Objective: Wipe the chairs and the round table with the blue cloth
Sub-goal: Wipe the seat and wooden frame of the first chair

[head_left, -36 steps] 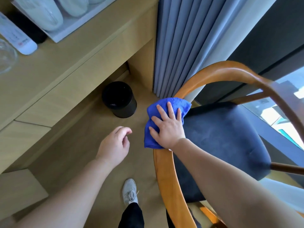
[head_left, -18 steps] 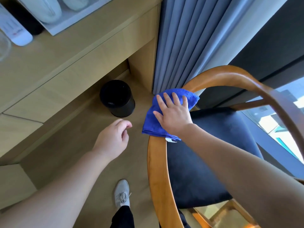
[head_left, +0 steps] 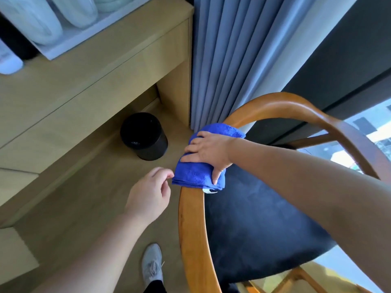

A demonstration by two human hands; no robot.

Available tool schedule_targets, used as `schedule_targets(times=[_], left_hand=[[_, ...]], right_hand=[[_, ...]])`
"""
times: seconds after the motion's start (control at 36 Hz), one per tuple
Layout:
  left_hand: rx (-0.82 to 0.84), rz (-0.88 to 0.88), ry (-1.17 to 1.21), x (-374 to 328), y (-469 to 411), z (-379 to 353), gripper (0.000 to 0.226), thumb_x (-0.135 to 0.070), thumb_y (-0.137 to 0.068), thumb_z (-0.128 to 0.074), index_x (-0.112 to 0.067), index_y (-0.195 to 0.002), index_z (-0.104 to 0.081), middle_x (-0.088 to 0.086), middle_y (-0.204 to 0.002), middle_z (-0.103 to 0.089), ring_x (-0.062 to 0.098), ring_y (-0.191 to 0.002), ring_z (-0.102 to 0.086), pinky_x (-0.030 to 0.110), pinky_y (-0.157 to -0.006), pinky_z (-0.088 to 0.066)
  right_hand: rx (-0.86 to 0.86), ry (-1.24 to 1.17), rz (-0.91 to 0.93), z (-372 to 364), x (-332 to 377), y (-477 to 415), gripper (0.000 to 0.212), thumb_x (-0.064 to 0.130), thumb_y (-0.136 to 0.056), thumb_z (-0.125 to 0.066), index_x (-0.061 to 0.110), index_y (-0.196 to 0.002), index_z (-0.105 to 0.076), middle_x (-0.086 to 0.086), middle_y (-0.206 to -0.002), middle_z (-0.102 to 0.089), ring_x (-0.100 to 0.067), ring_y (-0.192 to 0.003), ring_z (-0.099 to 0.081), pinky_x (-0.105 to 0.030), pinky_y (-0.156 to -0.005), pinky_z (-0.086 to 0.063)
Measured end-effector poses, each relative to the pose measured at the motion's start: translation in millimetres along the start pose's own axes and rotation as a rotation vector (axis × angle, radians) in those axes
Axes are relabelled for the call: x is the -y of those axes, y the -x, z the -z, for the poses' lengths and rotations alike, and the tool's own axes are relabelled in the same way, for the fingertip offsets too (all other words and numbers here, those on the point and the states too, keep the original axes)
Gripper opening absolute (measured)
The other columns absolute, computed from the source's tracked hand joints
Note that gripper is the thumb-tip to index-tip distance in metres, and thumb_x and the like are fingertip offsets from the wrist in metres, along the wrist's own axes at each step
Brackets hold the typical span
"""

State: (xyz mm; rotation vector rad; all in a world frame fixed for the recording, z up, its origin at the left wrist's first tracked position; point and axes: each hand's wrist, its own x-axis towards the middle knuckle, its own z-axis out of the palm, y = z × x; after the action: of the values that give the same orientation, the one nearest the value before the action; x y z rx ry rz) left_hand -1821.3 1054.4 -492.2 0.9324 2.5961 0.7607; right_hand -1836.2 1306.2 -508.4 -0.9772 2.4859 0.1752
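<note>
A wooden chair with a curved orange-brown back rail [head_left: 190,229] and a dark blue seat cushion [head_left: 254,225] fills the right half of the view. The folded blue cloth [head_left: 194,175] lies draped over the rail's left bend. My right hand [head_left: 208,152] grips the cloth from above, fingers wrapped over it and pressing it to the rail. My left hand [head_left: 150,192] hovers just left of the cloth, fingers loosely curled, holding nothing. The round table is out of view.
A black round bin [head_left: 143,136] stands on the floor under a pale wooden desk [head_left: 74,92]. Grey-blue curtains [head_left: 228,56] hang behind the chair, with a window at the right. My grey shoe [head_left: 152,265] is on the floor beside the chair.
My right hand has slid the cloth along the rail's bend and turned from flat on it to gripping around it. My left hand drifted closer to the cloth.
</note>
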Motion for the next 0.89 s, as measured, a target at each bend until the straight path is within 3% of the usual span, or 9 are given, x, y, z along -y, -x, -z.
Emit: schedule_targets(times=[0.36, 0.64, 0.78, 0.89], left_hand=[[-0.020, 0.002, -0.030, -18, -19, 0, 0.025, 0.000, -0.080, -0.059, -0.016, -0.099, -0.063, -0.010, -0.099, -0.061, 0.009, -0.075, -0.059, 0.027, -0.061, -0.051], [0.020, -0.006, -0.085, -41, -42, 5, 0.022, -0.005, -0.086, -0.056, -0.014, -0.106, -0.062, -0.008, -0.105, -0.061, 0.011, -0.080, -0.061, 0.031, -0.069, -0.055], [0.040, -0.015, -0.103, -50, -50, 3, 0.023, -0.009, -0.088, -0.057, -0.016, -0.109, -0.062, -0.005, -0.109, -0.061, 0.007, -0.085, -0.059, 0.018, -0.073, -0.050], [0.057, -0.027, -0.112, -58, -57, 0, 0.022, -0.010, -0.088, -0.058, -0.016, -0.110, -0.062, -0.005, -0.109, -0.062, 0.007, -0.086, -0.060, 0.015, -0.073, -0.049]], right_hand=[[-0.055, 0.091, -0.181, -11, -31, 16, 0.085, 0.070, -0.071, -0.064, 0.030, -0.141, -0.035, -0.001, -0.120, -0.055, -0.025, -0.109, -0.051, -0.043, -0.102, -0.029], [-0.108, 0.114, -0.280, -13, -55, 36, 0.084, 0.068, -0.070, -0.066, 0.029, -0.138, -0.037, -0.001, -0.114, -0.056, -0.025, -0.106, -0.052, -0.042, -0.096, -0.035], [-0.116, 0.094, -0.354, -11, -68, 48, 0.081, 0.069, -0.070, -0.065, 0.030, -0.135, -0.038, 0.000, -0.113, -0.056, -0.024, -0.105, -0.051, -0.041, -0.094, -0.035], [-0.130, 0.067, -0.415, -9, -77, 62, 0.081, 0.069, -0.069, -0.065, 0.031, -0.135, -0.039, 0.000, -0.113, -0.055, -0.025, -0.105, -0.052, -0.042, -0.095, -0.035]])
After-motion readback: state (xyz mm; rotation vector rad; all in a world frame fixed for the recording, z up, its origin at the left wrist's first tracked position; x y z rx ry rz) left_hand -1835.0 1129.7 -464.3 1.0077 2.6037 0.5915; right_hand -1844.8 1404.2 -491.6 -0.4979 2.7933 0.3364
